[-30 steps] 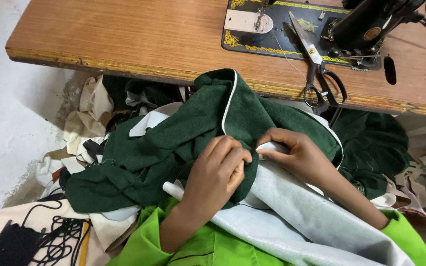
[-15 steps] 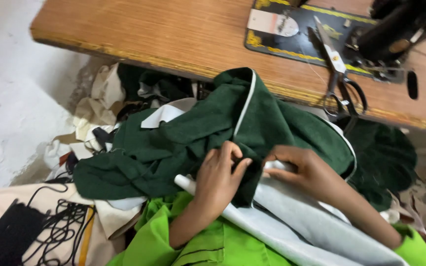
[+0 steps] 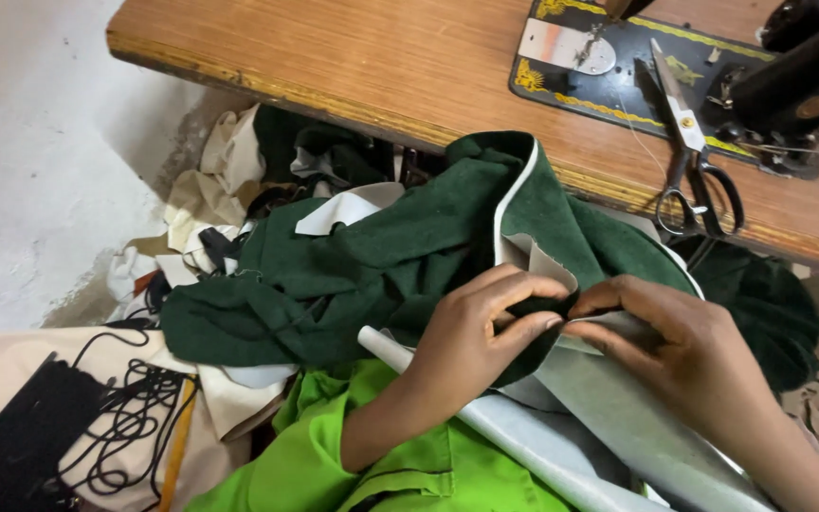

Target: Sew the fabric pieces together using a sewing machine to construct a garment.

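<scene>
A dark green garment (image 3: 372,265) with white piping and grey lining lies bunched in my lap. My left hand (image 3: 471,346) pinches a fold of the green cloth at its edge. My right hand (image 3: 684,346) meets it fingertip to fingertip, gripping the same fold where the pale lining (image 3: 609,408) joins the green. Both hands sit just below the front edge of the wooden table (image 3: 334,66). A light beige facing piece (image 3: 537,261) pokes up behind my left fingers.
A black sewing machine (image 3: 793,81) stands on its bed plate at the table's right, with scissors (image 3: 694,161) lying beside it. Fabric scraps (image 3: 210,199) and a tangle of black cord (image 3: 135,417) are piled on the floor to the left. My lime-green clothing (image 3: 334,455) fills the bottom.
My hands have shifted right along the garment and come together, fingertips now pinching one fold. The view has moved in closer and panned.
</scene>
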